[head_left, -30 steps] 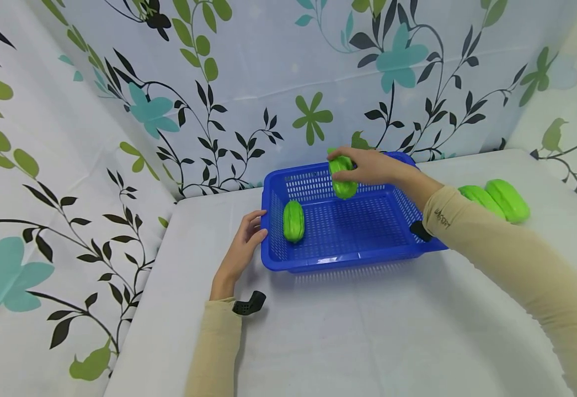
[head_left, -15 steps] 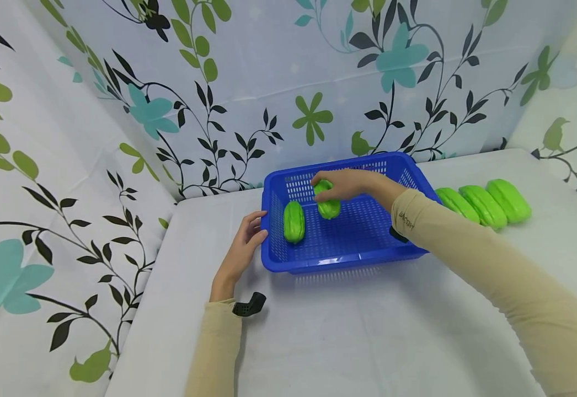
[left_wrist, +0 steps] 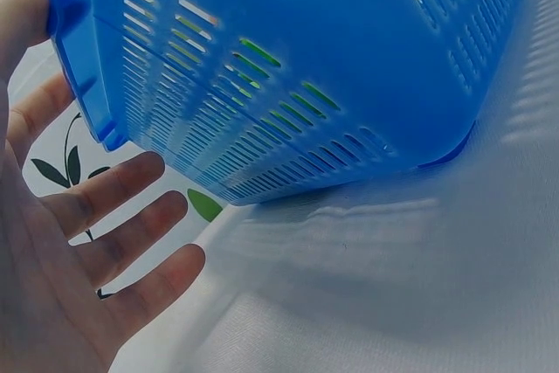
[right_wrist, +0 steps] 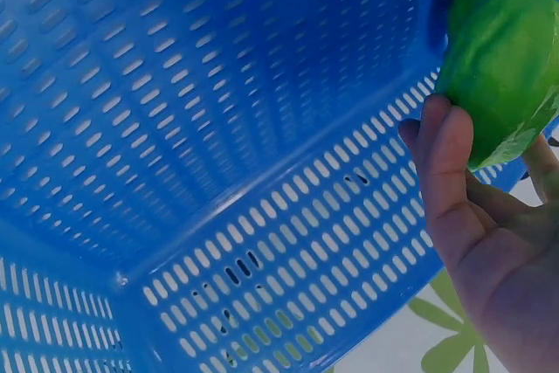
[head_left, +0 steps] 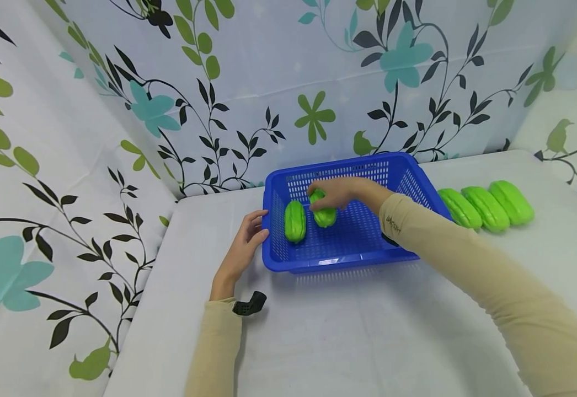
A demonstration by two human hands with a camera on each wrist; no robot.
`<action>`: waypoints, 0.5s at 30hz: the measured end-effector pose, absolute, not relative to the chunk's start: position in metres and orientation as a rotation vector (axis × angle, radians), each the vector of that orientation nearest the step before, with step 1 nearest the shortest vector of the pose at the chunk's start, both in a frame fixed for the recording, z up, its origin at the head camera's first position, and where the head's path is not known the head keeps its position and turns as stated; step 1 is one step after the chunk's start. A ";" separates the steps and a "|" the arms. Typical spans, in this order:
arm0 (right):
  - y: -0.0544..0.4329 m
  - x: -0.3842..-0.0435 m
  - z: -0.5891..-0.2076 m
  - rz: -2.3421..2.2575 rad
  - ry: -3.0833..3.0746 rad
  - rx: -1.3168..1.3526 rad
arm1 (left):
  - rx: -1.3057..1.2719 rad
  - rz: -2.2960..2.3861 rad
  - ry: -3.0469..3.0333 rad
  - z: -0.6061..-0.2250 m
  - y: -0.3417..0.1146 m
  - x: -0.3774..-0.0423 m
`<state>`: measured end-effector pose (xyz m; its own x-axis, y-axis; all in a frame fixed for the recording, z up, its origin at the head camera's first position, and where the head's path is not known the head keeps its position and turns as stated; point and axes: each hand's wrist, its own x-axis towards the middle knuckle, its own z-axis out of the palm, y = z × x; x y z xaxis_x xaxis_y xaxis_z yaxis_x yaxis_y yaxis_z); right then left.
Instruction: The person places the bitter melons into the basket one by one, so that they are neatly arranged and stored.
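Observation:
In the head view, my right hand [head_left: 335,193] grips a glossy green ribbed oblong fruit [head_left: 325,216], thumb on one side and fingers on the other, low inside the blue plastic basket [head_left: 338,259]. A matching green fruit [head_left: 295,221] lies in the basket's left end. The right wrist view shows the gripped fruit [right_wrist: 502,76] close up, overlapping the other one behind it. My left hand [head_left: 241,245] touches the basket's left rim from outside. In the left wrist view, several fingers of that hand [left_wrist: 79,251] are extended beside the basket wall [left_wrist: 288,58].
Three more green fruits, the middle one [head_left: 485,208] among them, lie side by side on the white cloth [head_left: 348,331] right of the basket. A patterned curtain [head_left: 268,66] hangs behind and at the sides. My right forearm crosses the basket's right front corner.
My right hand has carried the green fruit left and down into the basket, toward the one lying there. My left hand stays at the rim. The fruits at right are less covered by the arm.

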<state>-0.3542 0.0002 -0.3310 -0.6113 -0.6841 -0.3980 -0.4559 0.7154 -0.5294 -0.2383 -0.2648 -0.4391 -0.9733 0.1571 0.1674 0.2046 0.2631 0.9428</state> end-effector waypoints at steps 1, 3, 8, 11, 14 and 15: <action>-0.001 -0.354 -0.332 -0.504 2.326 -0.864 | -0.350 -1.847 -2.466 -0.439 -0.265 -0.238; -0.004 -0.354 -0.334 -0.499 2.310 -0.862 | -0.344 -1.845 -2.469 -0.439 -0.265 -0.238; -0.011 -0.355 -0.339 -0.492 2.269 -0.832 | -0.320 -1.858 -2.479 -0.439 -0.265 -0.238; -0.013 -0.355 -0.340 -0.481 2.262 -0.806 | -0.315 -1.871 -2.490 -0.438 -0.265 -0.238; -0.014 -0.355 -0.340 -0.464 2.271 -0.791 | -0.316 -1.867 -2.502 -0.434 -0.263 -0.236; -0.014 -0.354 -0.340 -0.460 2.272 -0.789 | -0.320 -1.865 -2.504 -0.430 -0.262 -0.234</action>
